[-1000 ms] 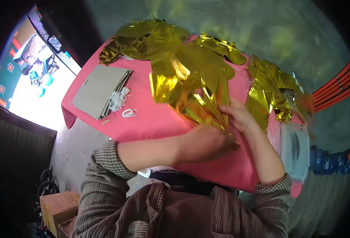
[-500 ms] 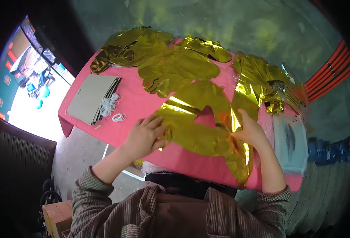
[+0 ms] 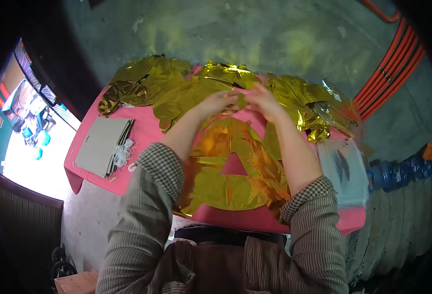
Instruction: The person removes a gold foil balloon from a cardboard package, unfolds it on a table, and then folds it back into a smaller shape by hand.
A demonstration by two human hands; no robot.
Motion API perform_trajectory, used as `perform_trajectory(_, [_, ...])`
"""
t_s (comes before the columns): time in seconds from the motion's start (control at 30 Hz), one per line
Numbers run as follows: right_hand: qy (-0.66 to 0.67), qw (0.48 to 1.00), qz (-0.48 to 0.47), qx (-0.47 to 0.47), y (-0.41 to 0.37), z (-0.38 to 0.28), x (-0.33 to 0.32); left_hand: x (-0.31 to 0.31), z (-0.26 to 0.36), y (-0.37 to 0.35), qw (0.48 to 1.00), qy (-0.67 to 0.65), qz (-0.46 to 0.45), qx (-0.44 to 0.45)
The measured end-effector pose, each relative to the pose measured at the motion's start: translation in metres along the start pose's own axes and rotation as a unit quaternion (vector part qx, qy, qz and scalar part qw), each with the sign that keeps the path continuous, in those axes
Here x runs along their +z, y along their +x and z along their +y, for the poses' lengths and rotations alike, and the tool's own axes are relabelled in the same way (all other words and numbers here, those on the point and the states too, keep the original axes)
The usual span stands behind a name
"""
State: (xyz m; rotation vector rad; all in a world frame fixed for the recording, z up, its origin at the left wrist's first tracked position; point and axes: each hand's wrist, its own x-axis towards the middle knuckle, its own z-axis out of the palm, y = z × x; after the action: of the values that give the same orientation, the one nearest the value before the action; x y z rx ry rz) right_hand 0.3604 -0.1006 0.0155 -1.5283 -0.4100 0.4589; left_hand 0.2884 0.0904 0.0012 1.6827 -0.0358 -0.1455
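Observation:
A gold foil balloon (image 3: 211, 188), uninflated, lies flat on the pink-covered table in front of me, with a triangular gap in its middle and orange reflections on it. Beyond its far end, my left hand (image 3: 220, 104) and my right hand (image 3: 264, 104) are close together, facing each other. A small piece of gold foil (image 3: 242, 101) shows between their curled fingers, and both seem to pinch it. Under and behind my hands spreads a pile of flat gold foil balloons (image 3: 179, 95). My forearms cover the sides of the nearer balloon.
Grey cardboard sheets (image 3: 101, 147) with white string (image 3: 123, 153) lie at the left of the pink cloth (image 3: 145, 183). More gold foil (image 3: 299, 98) and clear plastic bags (image 3: 343, 171) are at the right. Blue bottles (image 3: 397, 174) and red pipes (image 3: 387, 68) are beyond the table.
Both hands have left the near balloon's sides and reached forward to the pile, coming together. The near balloon lies flatter and more squarely in front of me. The view has shifted slightly.

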Motion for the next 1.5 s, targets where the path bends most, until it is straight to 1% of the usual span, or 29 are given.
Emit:
perform_trajectory(0.03, [0.031, 0.999, 0.042, 0.006, 0.001, -0.015, -0.014, 0.006, 0.003, 0.005, 0.984, -0.168, -0.034, -0.038])
perform_trajectory(0.07, [0.064, 0.994, 0.087, 0.016, 0.000, -0.022, -0.043, -0.010, 0.005, 0.006, 0.987, -0.155, 0.020, -0.043])
perform_trajectory(0.1, [0.126, 0.975, 0.182, -0.019, -0.005, -0.021, -0.074, -0.038, 0.007, 0.006, 0.986, -0.142, 0.074, -0.047])
perform_trajectory(0.17, [0.269, 0.889, 0.364, -0.073, -0.008, -0.017, -0.138, -0.097, 0.003, -0.012, 0.916, -0.331, 0.227, 0.025])
perform_trajectory(0.2, [0.348, 0.819, 0.447, -0.088, -0.006, -0.010, -0.159, -0.103, 0.012, -0.020, 0.846, -0.416, 0.326, 0.068])
perform_trajectory(0.23, [0.347, 0.820, 0.447, -0.086, 0.000, 0.008, -0.159, -0.105, 0.016, -0.030, 0.756, -0.491, 0.420, 0.107])
perform_trajectory(0.27, [0.332, 0.897, 0.287, -0.050, 0.008, 0.030, -0.156, -0.096, 0.015, -0.032, 0.779, -0.498, 0.368, 0.102])
perform_trajectory(0.3, [0.308, 0.944, 0.117, -0.014, 0.012, 0.041, -0.152, -0.084, 0.010, -0.028, 0.808, -0.521, 0.258, 0.091])
perform_trajectory(0.33, [0.333, 0.942, 0.019, 0.030, -0.006, 0.024, -0.106, -0.069, 0.009, -0.023, 0.827, -0.538, 0.142, 0.081])
perform_trajectory(0.37, [0.354, 0.929, -0.080, 0.075, -0.026, 0.003, -0.060, -0.053, 0.014, -0.023, 0.819, -0.568, 0.058, 0.065])
perform_trajectory(0.4, [0.354, 0.929, -0.080, 0.076, -0.026, 0.000, -0.060, -0.049, 0.018, -0.028, 0.818, -0.568, 0.059, 0.064])
perform_trajectory(0.47, [0.366, 0.930, 0.019, 0.013, -0.026, -0.001, -0.062, -0.044, 0.021, -0.034, 0.826, -0.547, 0.088, 0.100])
perform_trajectory(0.5, [0.452, 0.886, 0.107, 0.005, -0.044, -0.020, -0.060, -0.058, 0.016, -0.042, 0.812, -0.564, 0.089, 0.121])
perform_trajectory(0.57, [0.542, 0.824, 0.133, -0.099, -0.042, -0.001, -0.113, -0.083, 0.008, -0.057, 0.784, -0.560, 0.216, 0.155])
perform_trajectory(0.6, [0.547, 0.813, 0.162, -0.111, -0.051, 0.000, -0.128, -0.089, 0.010, -0.065, 0.772, -0.556, 0.270, 0.150])
perform_trajectory(0.73, [0.570, 0.789, 0.193, -0.127, -0.066, -0.005, -0.155, -0.100, 0.002, -0.074, 0.768, -0.561, 0.273, 0.148])
perform_trajectory(0.8, [0.562, 0.793, 0.200, -0.126, -0.069, -0.005, -0.153, -0.099, -0.006, -0.071, 0.795, -0.513, 0.299, 0.122])
perform_trajectory(0.87, [0.449, 0.854, 0.247, -0.093, -0.068, -0.003, -0.145, -0.106, -0.037, -0.056, 0.931, -0.251, 0.261, 0.038])
perform_trajectory(0.93, [0.182, 0.942, 0.271, -0.074, -0.059, 0.006, -0.128, -0.072, -0.048, -0.064, 0.975, 0.046, 0.190, 0.110])
perform_trajectory(0.97, [0.072, 0.955, 0.281, -0.065, -0.065, 0.004, -0.108, -0.059, -0.051, -0.064, 0.964, 0.189, 0.143, 0.123])
perform_trajectory(1.03, [-0.162, 0.945, 0.218, -0.181, -0.042, 0.043, -0.110, -0.046, -0.047, -0.067, 0.893, 0.403, 0.064, 0.189])
perform_trajectory(1.07, [-0.175, 0.943, 0.207, -0.195, -0.048, 0.040, -0.090, -0.038, -0.052, -0.071, 0.894, 0.403, 0.064, 0.188])
perform_trajectory(1.13, [-0.243, 0.937, 0.172, -0.180, -0.045, 0.044, -0.080, -0.028, -0.061, -0.075, 0.765, 0.568, 0.179, 0.244])
perform_trajectory(1.17, [-0.308, 0.927, 0.139, -0.163, -0.043, 0.047, -0.073, -0.027, -0.059, -0.074, 0.765, 0.569, 0.179, 0.243])
perform_trajectory(1.23, [-0.259, 0.948, 0.108, -0.150, -0.055, 0.039, -0.047, -0.026, -0.055, -0.071, 0.829, 0.517, 0.159, 0.144])
perform_trajectory(1.33, [-0.387, 0.894, 0.014, -0.227, -0.057, 0.048, -0.030, -0.025, -0.049, -0.072, 0.818, 0.545, 0.146, 0.109])
perform_trajectory(1.37, [-0.386, 0.894, 0.014, -0.225, -0.059, 0.050, -0.022, -0.025, -0.048, -0.073, 0.819, 0.545, 0.146, 0.108])
perform_trajectory(1.43, [-0.482, 0.841, -0.018, -0.244, -0.067, 0.055, -0.005, -0.024, -0.047, -0.074, 0.824, 0.535, 0.160, 0.097])
perform_trajectory(1.5, [-0.490, 0.835, -0.058, -0.244, -0.073, 0.055, 0.011, -0.026, -0.054, -0.072, 0.834, 0.514, 0.168, 0.109])
